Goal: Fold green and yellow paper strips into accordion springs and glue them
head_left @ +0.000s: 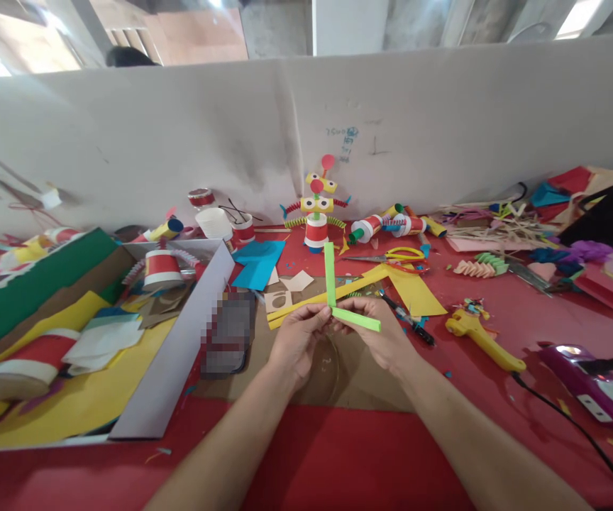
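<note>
Over a brown cardboard sheet [381, 387], both hands pinch the place where two bright green paper strips [330, 273] meet at an angle. One strip points away from me; the other reaches right, across the fingers of my right hand [378, 330]. My left hand [302, 337] grips the joint between thumb and fingers. Some fingertips are hidden behind the paper. Yellow paper strips [296, 310] lie just beyond my hands, near scissors with yellow handles [405, 254]. To the right lie a black pen-like tool [407, 319] and a yellow glue gun [484, 341].
A box [171, 355] of paper and cup figures stands on the left, beside a phone [229, 333]. A paper-cup figure [316, 231] stands at the back. Blue paper [258, 264] lies before it. A purple power strip [594, 387] and the glue gun's cord occupy the right.
</note>
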A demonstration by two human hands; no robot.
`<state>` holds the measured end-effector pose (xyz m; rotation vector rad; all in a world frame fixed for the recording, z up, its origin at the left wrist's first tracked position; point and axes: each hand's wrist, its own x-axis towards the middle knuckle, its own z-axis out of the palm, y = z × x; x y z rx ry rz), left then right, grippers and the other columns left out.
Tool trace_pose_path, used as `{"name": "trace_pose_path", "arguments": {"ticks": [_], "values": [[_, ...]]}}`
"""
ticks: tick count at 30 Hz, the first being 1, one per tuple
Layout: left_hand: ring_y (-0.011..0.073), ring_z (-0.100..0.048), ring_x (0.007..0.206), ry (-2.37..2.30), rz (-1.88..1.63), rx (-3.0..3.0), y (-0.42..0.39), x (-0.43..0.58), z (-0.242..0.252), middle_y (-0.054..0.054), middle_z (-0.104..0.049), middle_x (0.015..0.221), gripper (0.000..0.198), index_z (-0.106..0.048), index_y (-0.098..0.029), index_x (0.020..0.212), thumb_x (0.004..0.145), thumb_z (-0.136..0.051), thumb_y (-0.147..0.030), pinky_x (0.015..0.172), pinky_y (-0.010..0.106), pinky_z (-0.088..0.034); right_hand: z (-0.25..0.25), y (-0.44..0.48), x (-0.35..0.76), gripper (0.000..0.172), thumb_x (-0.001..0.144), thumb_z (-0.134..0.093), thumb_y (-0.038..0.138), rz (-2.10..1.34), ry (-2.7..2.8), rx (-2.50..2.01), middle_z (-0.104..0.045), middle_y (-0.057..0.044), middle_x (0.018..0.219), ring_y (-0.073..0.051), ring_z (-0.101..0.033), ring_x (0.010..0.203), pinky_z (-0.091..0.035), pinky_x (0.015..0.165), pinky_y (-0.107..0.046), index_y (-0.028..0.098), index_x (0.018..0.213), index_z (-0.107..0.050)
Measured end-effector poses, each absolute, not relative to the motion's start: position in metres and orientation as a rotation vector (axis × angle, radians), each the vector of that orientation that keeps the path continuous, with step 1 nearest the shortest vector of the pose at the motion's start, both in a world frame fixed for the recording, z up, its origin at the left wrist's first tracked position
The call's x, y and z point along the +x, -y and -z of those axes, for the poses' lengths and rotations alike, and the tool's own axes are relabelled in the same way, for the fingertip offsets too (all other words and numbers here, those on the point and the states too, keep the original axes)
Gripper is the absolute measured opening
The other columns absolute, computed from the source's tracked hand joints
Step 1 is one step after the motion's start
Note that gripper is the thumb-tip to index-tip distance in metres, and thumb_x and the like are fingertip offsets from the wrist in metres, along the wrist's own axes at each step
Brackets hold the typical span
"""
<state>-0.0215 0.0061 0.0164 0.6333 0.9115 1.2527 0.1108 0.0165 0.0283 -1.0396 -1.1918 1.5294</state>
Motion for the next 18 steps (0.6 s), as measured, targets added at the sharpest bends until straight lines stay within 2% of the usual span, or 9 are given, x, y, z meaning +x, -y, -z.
{"name": "trace_pose_path", "arguments": {"ticks": [6,12,18], "values": [[0.0069,-0.057,0.06,-0.954,-1.377,0.555,-0.007,-0.019,-0.015,0.001,-0.065,0.067,0.017,-0.067,-0.014,0.071,0.058,-0.075,-0.021,0.062,0.019,-0.044,-0.027,-0.013,0.105,0.021,0.063,-0.068,0.026,-1.462,1.231,-0.947,-0.067,-0.002,0.081,-0.016,-0.059,0.077,-0.046,0.072,-0.029,0.021,0.084,-0.068],[0.0063,-0.057,0.061,-0.913,-1.351,0.503,-0.006,-0.015,-0.014,0.0,-0.064,0.066,0.014,-0.065,-0.014,0.07,0.059,-0.074,-0.018,0.063,0.017,-0.045,-0.019,-0.019,0.103,0.018,0.066,-0.067,0.034,-1.464,1.074,-1.021,-0.064,-0.002,0.064,-0.013,-0.056,0.059,-0.045,0.06,-0.027,0.016,0.072,-0.066],[0.0071,-0.058,0.058,-0.991,-1.265,0.543,-0.007,-0.022,-0.023,0.0,-0.063,0.064,0.02,-0.064,-0.014,0.072,0.058,-0.075,-0.023,0.057,0.017,-0.045,-0.012,-0.024,0.109,0.019,0.067,-0.064,0.035,-1.366,1.209,-1.091,-0.065,-0.002,0.062,-0.015,-0.058,0.061,-0.044,0.06,-0.028,0.016,0.066,-0.065]]}}
